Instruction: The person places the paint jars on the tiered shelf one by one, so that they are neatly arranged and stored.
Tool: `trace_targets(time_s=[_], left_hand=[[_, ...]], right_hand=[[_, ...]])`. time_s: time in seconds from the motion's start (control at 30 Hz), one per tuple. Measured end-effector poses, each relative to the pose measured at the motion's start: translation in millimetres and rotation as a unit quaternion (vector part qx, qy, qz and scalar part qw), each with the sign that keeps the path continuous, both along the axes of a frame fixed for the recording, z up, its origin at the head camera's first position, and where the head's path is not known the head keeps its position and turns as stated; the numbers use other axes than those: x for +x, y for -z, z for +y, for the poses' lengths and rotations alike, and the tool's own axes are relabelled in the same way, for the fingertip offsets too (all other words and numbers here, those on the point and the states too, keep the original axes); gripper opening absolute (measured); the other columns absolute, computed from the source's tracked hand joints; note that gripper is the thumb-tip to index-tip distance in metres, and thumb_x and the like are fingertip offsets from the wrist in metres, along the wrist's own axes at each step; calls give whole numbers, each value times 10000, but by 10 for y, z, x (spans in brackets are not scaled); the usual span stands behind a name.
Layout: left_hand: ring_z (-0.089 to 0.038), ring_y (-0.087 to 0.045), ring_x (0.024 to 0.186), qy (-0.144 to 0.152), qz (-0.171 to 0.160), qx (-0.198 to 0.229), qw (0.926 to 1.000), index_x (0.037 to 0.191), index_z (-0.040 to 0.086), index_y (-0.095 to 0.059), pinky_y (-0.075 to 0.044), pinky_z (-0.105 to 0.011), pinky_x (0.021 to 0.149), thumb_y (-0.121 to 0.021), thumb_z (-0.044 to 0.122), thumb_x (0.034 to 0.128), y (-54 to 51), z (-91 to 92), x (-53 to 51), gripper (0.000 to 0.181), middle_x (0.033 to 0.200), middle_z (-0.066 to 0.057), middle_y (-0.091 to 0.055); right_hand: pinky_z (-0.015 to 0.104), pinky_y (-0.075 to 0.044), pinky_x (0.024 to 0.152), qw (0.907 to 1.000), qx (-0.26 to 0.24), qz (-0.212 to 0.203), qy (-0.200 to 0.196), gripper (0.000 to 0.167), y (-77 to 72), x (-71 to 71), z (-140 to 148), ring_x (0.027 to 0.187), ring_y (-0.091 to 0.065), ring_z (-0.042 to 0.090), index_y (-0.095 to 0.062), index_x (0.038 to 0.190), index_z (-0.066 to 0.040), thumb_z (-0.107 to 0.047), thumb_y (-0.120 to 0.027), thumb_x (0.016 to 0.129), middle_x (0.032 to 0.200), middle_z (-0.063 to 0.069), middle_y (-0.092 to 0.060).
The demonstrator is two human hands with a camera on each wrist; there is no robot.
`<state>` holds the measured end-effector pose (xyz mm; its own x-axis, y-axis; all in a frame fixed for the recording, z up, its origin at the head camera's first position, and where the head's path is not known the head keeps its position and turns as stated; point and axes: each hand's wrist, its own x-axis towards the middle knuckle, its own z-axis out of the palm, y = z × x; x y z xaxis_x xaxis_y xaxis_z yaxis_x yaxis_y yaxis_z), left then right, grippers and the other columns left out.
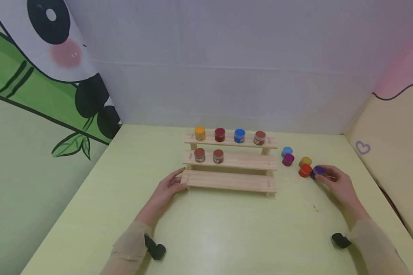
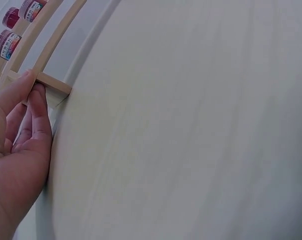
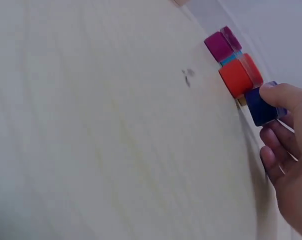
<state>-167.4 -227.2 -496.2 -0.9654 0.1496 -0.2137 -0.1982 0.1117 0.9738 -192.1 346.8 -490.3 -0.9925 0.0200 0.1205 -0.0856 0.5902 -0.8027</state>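
A three-step wooden rack stands in the middle of the table. My left hand holds the left end of its lowest step; in the left wrist view the thumb lies against the wood with the fingers below. Out to the right, my right hand pinches a dark blue paint jar between thumb and fingers. That jar is right beside a red-orange paint jar. Behind these sit a dark yellow jar, a purple jar and a light blue jar.
On the rack's top step are a yellow jar, a dark red jar, a blue jar and a brown jar. Two brown jars occupy the left half of the middle step. A pale wall rises behind the table.
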Motion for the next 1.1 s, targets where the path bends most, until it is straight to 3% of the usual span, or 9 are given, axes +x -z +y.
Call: trace_targets(time_s=[0.2,0.3,0.5,0.73,0.9,1.1], left_hand=[[-88,-613,1106,9,11,63,10000,1531,238,-362,-471,-203,946,-656,181,953,17,0,12,651,1371,-193,-557],[-85,-612,1097,-34,-19,59,10000,1531,232,-362,-477,-197,933,-650,161,956,17,-9,14,647,1365,-193,-557],[-95,-617,1095,-34,10,-36,10000,1521,258,-377,-478,-205,939,-657,191,954,-1,-22,3,636,1339,-170,-576],[-93,-624,1063,-16,13,-50,10000,1521,258,-380,-481,-204,932,-663,200,951,0,-16,-23,638,1305,-161,-586],[-96,-624,1061,-41,-16,-16,10000,1522,258,-379,-482,-206,928,-661,201,953,15,-16,-14,638,1304,-156,-587],[-96,-617,1074,-19,-79,-6,10000,1523,258,-374,-481,-204,927,-655,195,956,5,3,-7,635,1313,-150,-581]], right_hand=[[2,-430,734,9964,-134,484,690,486,-204,25,-200,884,-514,-156,-573,1318,-27,-299,-689,932,962,-352,-546],[-3,-432,744,9944,-267,712,734,465,-342,-1,-289,894,-532,-142,-583,1320,-46,-262,-700,924,975,-340,-563],[-7,-430,767,9933,-263,970,578,460,-583,-19,-498,919,-547,-140,-579,1330,-69,-213,-714,913,997,-335,-571],[24,-452,765,9919,-185,1251,125,431,-832,9,-892,929,-565,-88,-599,1318,-119,-229,-711,916,1016,-306,-588],[65,-469,726,9926,22,1203,-156,433,-898,-6,-1123,892,-572,-58,-608,1312,-157,-269,-721,909,1041,-188,-614],[70,-472,724,9918,127,1204,-420,421,-923,-20,-1305,870,-561,-62,-615,1294,-122,-235,-728,905,1096,61,-666]])
